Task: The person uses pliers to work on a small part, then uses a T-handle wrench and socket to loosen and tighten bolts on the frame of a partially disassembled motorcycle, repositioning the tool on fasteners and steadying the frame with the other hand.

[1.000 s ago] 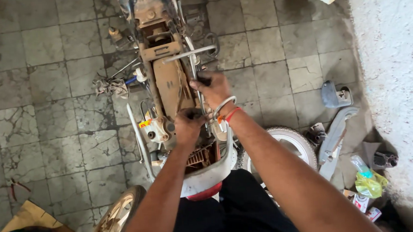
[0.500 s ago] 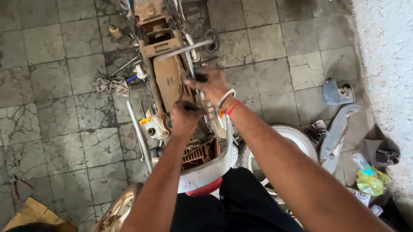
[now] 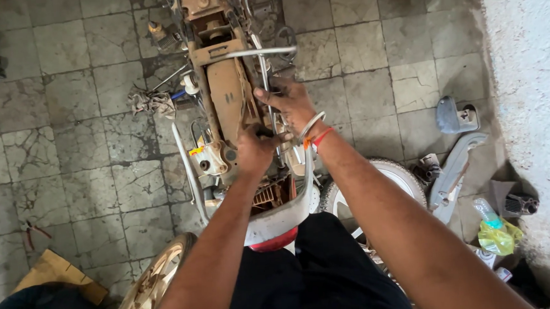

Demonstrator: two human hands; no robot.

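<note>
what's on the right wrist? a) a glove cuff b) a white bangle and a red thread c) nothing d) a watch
b: the right hand, resting on the stripped scooter frame, has a white bangle and a red thread around its wrist.

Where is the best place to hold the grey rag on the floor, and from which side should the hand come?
Probably pinch the rag at its bunched middle, coming straight down from above. It lies crumpled flat on the tiles, left of the stripped frame, with open floor on its left.
</note>
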